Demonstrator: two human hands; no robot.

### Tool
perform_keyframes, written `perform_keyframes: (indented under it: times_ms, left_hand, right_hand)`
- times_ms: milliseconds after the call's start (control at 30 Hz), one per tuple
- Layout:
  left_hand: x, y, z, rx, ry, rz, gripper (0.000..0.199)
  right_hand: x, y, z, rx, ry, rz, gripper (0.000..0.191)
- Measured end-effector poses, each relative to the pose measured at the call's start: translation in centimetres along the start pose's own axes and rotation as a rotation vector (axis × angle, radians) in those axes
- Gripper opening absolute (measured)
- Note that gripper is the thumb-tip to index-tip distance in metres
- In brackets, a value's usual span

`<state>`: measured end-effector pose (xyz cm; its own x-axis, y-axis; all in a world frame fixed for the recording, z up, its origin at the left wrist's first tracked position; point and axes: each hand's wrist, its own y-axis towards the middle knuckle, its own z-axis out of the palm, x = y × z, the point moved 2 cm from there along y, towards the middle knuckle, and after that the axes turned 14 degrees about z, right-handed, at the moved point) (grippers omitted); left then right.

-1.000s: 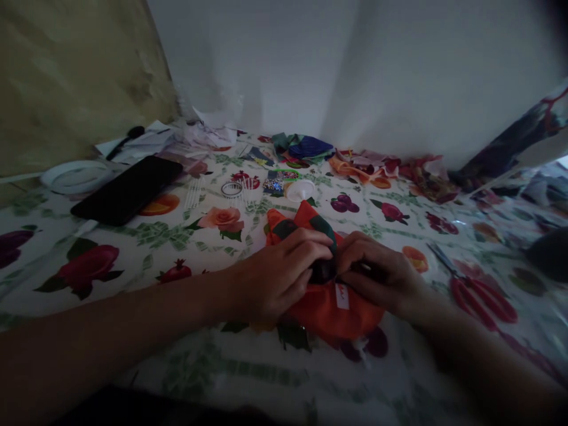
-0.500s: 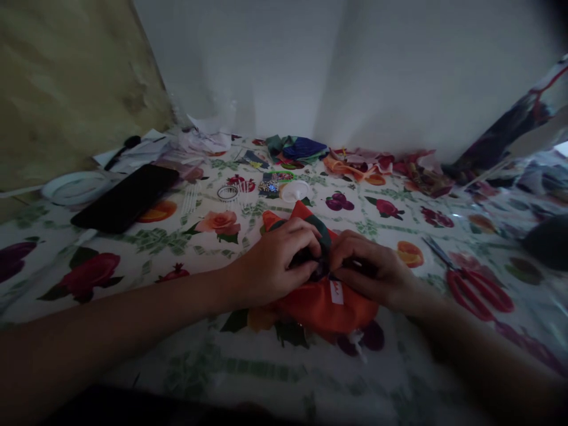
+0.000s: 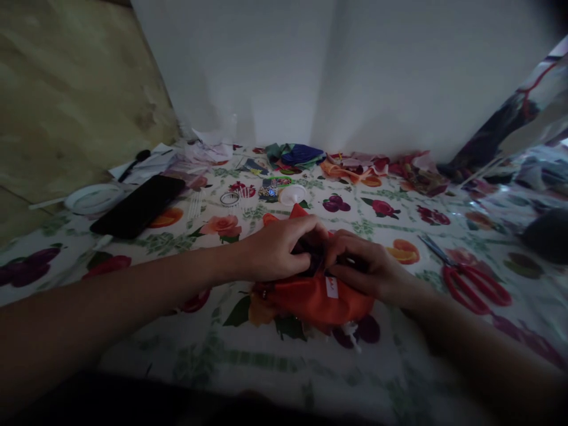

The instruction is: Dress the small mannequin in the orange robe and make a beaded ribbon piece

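Curling over the dark middle of the orange cloth (image 3: 317,305), which lies beneath both hands, the left hand (image 3: 279,248) is part-closed; its grip cannot be determined. The right hand (image 3: 370,266), thumb and fingers drawn together, pinches the edge beside the white label (image 3: 332,288). Sound practice: left steadying folds, right pinching firmly, clear of the red-handled scissors (image 3: 477,287) to its right.

Orange fabric (image 3: 302,303), white tag (image 3: 332,288); red-handled scissors (image 3: 454,265); black phone (image 3: 138,207); white tablecloth (image 3: 346,378), fruit-and-flower print, green mosaic bands.
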<state>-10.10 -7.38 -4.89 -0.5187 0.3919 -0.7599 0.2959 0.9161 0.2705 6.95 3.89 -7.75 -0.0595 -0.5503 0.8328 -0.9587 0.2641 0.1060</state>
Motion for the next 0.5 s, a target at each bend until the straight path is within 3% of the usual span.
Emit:
perform_keyframes:
  times_ms: [233,500]
  left_hand:
    - [-0.72,0.29,-0.91,0.074,0.142,0.006,0.023]
    - [-0.07,0.47,-1.04,0.134,0.243,0.035,0.007]
  right_hand:
    - [-0.09,-0.01,-0.02,-0.004,-0.005,-0.014,0.005]
    - [-0.06,0.07,-0.03,0.002,0.0,-0.017,0.005]
